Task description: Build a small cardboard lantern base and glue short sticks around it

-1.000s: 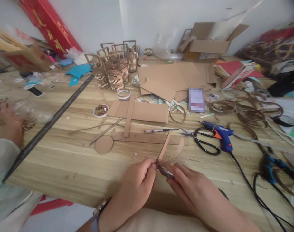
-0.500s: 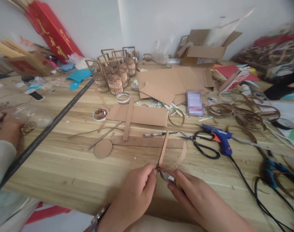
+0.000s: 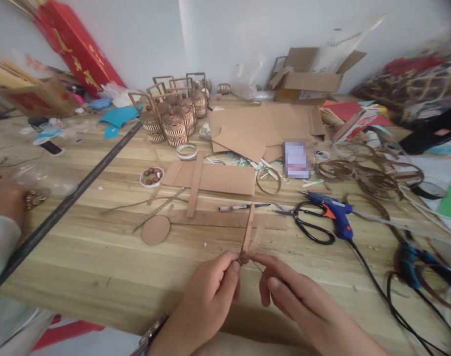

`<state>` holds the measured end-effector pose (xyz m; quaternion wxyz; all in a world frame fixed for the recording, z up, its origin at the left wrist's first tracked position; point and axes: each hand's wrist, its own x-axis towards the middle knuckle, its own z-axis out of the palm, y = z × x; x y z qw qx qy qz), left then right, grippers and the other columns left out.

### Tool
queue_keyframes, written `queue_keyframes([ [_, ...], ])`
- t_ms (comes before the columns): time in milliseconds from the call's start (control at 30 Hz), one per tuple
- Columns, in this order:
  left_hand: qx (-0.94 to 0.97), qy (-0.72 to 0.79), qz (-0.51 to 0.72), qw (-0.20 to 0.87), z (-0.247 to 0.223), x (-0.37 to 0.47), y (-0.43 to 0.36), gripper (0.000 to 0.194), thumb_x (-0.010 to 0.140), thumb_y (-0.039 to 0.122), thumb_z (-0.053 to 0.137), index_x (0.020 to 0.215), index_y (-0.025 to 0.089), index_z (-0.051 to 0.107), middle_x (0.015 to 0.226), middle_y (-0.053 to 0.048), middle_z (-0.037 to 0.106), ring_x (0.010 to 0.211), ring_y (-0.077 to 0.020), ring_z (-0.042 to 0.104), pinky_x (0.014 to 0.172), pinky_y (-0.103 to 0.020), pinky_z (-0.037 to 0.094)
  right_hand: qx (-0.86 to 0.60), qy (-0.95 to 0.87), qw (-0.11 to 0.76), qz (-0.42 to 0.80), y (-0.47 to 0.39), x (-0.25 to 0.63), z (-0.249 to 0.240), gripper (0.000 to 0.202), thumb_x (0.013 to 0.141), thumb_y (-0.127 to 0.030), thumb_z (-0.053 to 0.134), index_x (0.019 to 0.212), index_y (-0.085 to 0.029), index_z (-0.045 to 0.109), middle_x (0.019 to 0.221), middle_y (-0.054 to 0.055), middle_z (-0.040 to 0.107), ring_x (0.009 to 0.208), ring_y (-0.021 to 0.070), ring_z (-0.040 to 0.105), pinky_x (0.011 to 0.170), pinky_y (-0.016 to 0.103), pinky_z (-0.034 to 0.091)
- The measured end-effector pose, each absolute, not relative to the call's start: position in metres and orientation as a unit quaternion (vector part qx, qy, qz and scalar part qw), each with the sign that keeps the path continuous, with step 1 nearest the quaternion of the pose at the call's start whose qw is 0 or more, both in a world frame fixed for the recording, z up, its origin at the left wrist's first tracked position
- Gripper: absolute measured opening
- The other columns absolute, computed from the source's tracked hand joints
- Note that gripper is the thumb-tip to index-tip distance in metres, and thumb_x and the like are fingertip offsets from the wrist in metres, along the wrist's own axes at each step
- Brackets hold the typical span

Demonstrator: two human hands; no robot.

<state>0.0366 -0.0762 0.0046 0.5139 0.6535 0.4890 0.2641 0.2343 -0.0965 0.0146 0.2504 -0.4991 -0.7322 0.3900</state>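
My left hand (image 3: 214,284) is closed, thumb and forefinger pinching the near end of a narrow cardboard strip (image 3: 248,230) that points away from me above the table. The pinched end looks curled. My right hand (image 3: 290,291) has its forefinger stretched against that end from the right; its other fingers are curled in. Of the utility knife seen in this hand earlier, at most a thin edge shows below the forefinger; the rest is hidden. A long flat cardboard strip (image 3: 214,218) and a cardboard disc (image 3: 155,230) lie beyond my hands.
Scissors (image 3: 314,222), a blue glue gun (image 3: 334,210) and a pen (image 3: 234,207) lie beyond my hands. Cardboard sheets (image 3: 243,126), small woven baskets (image 3: 175,127) and coiled strips (image 3: 373,173) stand or lie farther back. At left, another person's hand (image 3: 5,198) touches a clear plastic bottle (image 3: 51,179).
My right forefinger has moved onto the strip's pinched end, and the knife has dropped out of sight behind the fingers. The strip has swung slightly left; the view has shifted a little.
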Motion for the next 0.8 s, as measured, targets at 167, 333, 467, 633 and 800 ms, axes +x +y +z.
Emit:
queue_keyframes([
  [167, 0.612, 0.502, 0.273, 0.547, -0.001, 0.035, -0.074, 0.036, 0.101, 0.042, 0.036, 0.075, 0.021, 0.050, 0.052, 0.005, 0.049, 0.053, -0.0128, 0.050, 0.058, -0.022, 0.037, -0.524, -0.809, 0.215, 0.157, -0.100, 0.253, -0.017, 0.032, 0.102, -0.030, 0.037, 0.131, -0.020, 0.047, 0.103, 0.008, 0.075, 0.083, 0.0196, 0.075, 0.065, 0.028, 0.059],
  [333, 0.597, 0.503, 0.262, 0.568, -0.004, 0.037, -0.073, 0.034, 0.100, 0.042, 0.036, 0.081, 0.021, 0.053, 0.050, 0.006, 0.049, 0.050, -0.0124, 0.049, 0.056, -0.022, 0.037, -0.471, -0.860, 0.179, -0.082, -0.098, 0.260, -0.058, 0.032, 0.105, -0.029, 0.031, 0.111, -0.013, 0.058, 0.080, 0.008, 0.072, 0.068, 0.0219, 0.071, 0.057, 0.033, 0.054],
  [467, 0.584, 0.501, 0.255, 0.586, -0.003, 0.039, -0.073, 0.033, 0.100, 0.043, 0.035, 0.082, 0.021, 0.052, 0.059, 0.004, 0.057, 0.049, -0.0116, 0.049, 0.051, -0.022, 0.037, -0.463, -0.857, 0.194, -0.113, -0.097, 0.255, -0.049, 0.034, 0.104, -0.032, 0.035, 0.116, -0.011, 0.060, 0.090, 0.011, 0.070, 0.081, 0.0245, 0.068, 0.070, 0.039, 0.053],
  [633, 0.652, 0.480, 0.263, 0.525, 0.001, 0.039, -0.074, 0.033, 0.102, 0.038, 0.036, 0.078, 0.021, 0.053, 0.064, 0.002, 0.059, 0.058, -0.0127, 0.053, 0.058, -0.022, 0.038, -0.473, -0.814, 0.338, -0.013, -0.091, 0.236, -0.014, 0.023, 0.097, -0.031, 0.055, 0.111, -0.015, 0.062, 0.105, 0.012, 0.068, 0.098, 0.0228, 0.063, 0.079, 0.035, 0.052],
  [800, 0.713, 0.435, 0.297, 0.463, 0.000, 0.039, -0.075, 0.029, 0.102, 0.028, 0.037, 0.078, 0.021, 0.053, 0.069, 0.001, 0.059, 0.063, -0.0128, 0.054, 0.060, -0.021, 0.039, -0.444, -0.791, 0.421, -0.001, -0.082, 0.217, -0.001, 0.011, 0.093, -0.026, 0.061, 0.100, -0.020, 0.066, 0.093, 0.007, 0.074, 0.093, 0.0227, 0.066, 0.080, 0.038, 0.052],
])
